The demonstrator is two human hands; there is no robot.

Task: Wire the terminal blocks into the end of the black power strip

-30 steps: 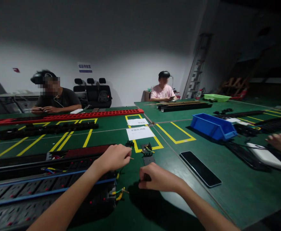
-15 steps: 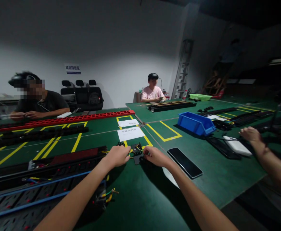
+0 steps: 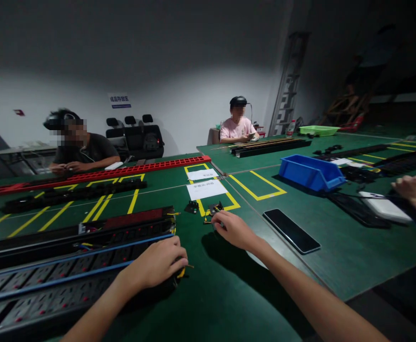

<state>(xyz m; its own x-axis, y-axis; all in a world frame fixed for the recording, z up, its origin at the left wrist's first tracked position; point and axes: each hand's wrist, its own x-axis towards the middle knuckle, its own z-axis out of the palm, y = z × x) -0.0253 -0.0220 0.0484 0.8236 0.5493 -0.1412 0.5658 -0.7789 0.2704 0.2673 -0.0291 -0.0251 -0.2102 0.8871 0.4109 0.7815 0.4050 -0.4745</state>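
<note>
My left hand lies over the right end of a black socket strip with blue edges, its fingers curled near yellow wires; what it grips, if anything, is hidden. My right hand is above the green table, fingers pinched beside a small black part with a yellow wire; whether it holds it is too small to tell. Another small black part sits just left of that one. Behind the blue-edged strip lies another black strip with a dark red panel.
A phone lies right of my right hand, a blue bin beyond it. White papers and a red rail are further back. A co-worker's hand is at the right; two people sit across.
My left hand has moved from the small black parts, left and toward me, onto the socket strip's end. My right hand stays near the parts. The camera view has shifted somewhat left.
</note>
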